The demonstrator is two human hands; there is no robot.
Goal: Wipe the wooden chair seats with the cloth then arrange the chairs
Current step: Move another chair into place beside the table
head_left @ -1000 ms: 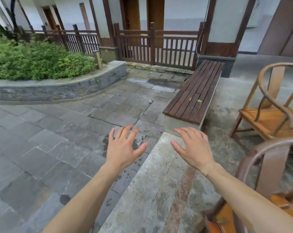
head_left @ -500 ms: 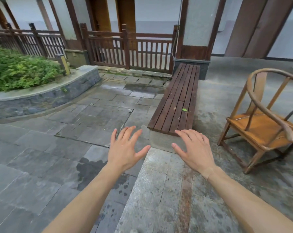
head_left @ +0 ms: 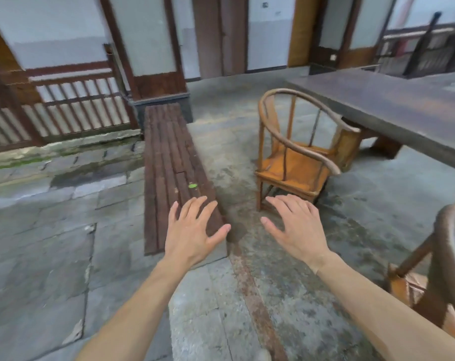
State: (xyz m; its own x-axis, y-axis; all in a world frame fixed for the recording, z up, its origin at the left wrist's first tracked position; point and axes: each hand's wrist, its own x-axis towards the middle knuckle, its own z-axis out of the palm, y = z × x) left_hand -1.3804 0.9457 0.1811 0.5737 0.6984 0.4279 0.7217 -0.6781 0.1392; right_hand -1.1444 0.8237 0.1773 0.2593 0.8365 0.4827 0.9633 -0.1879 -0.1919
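Both the left hand [head_left: 192, 230] and right hand [head_left: 298, 226] are spread and empty (no cloth in sight). Wiping looks not yet begun; the next move likely calls for finding a cloth before reaching the chair [head_left: 296, 165].

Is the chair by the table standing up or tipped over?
Standing up. The chair rests on the floor with its seat level and its curved back on top.

**Courtyard setting, overcast daylight**

Grey stone-slab floor [head_left: 51, 256], damp patches, rust-coloured streak. Dark slatted wooden bench [head_left: 174, 162] runs away from camera; small green leaf [head_left: 193, 186] on it. Wooden railing fence [head_left: 72, 110] at left. Pale walls with brown posts behind. Long dark table [head_left: 403, 105] at right.
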